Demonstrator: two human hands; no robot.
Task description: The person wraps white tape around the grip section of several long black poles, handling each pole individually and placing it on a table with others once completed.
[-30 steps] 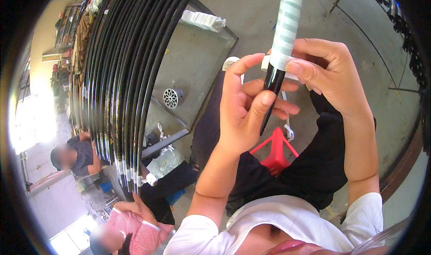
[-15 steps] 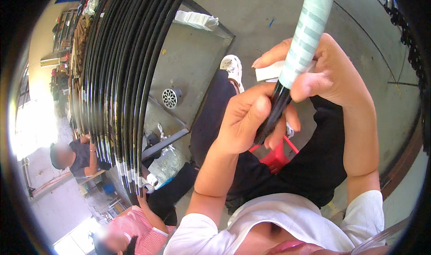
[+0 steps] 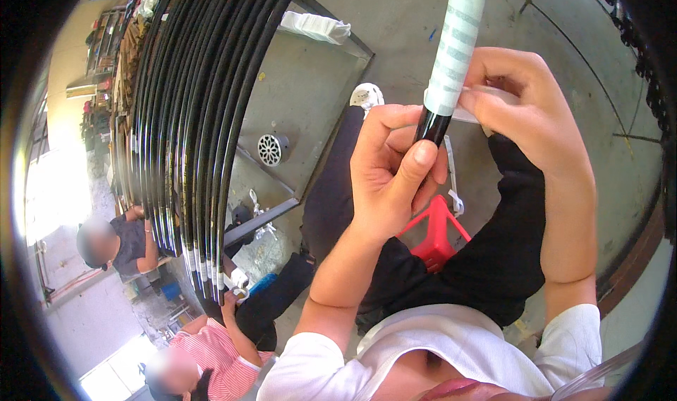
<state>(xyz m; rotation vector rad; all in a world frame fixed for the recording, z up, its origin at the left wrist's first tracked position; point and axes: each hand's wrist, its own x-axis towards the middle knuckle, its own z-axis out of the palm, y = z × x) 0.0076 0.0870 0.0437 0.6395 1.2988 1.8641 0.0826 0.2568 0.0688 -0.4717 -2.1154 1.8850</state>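
A black rod, its upper stretch wrapped in pale whitish-green tape with overlapping bands, slants up in front of me. My left hand is closed round the bare black end, just below the tape, thumb lying along it. At the tape's lower edge, my right hand pinches with thumb and fingers beside the rod. A white roll of tape is in that hand, partly hidden by the fingers. The rod's far end runs out of view at the top.
Many long black rods stand side by side at the left. Beyond them is a metal frame with a white bundle. A red stool is between my legs. Two people sit at the lower left, one in a striped shirt.
The rod has shifted left and turned more upright. My left hand has turned, thumb now upward along the rod. My right hand has moved to the rod's right side with the tape roll.
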